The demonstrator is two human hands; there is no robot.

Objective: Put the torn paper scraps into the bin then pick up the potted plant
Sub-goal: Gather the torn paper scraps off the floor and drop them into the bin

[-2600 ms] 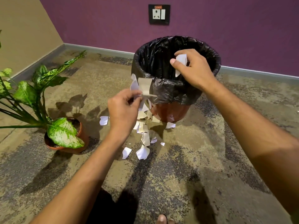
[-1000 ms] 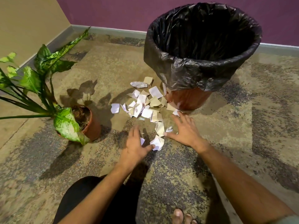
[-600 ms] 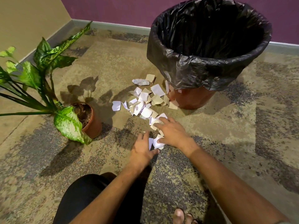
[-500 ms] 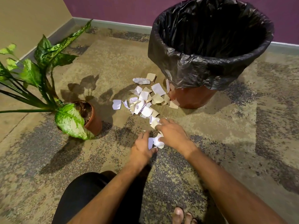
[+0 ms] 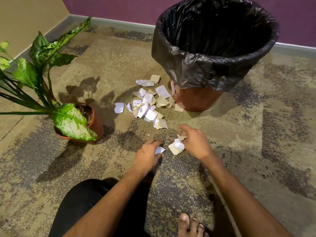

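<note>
Down low, the right hand (image 5: pixel 196 144) is closed around a bunch of white and tan torn paper scraps (image 5: pixel 177 145) — the left hand (image 5: pixel 148 154) beside it pinches one small white scrap (image 5: pixel 159 150). Beyond both grips lies the loose scrap pile (image 5: pixel 150 105), touching the black-lined terracotta bin (image 5: pixel 213 69); left of them stands the green variegated potted plant (image 5: pixel 73 120) — untouched.

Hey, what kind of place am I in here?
Probably a corner of an indoor room, likely a home or office: a purple wall with a skirting board, a worn speckled floor, a lined bin and a potted plant.
</note>
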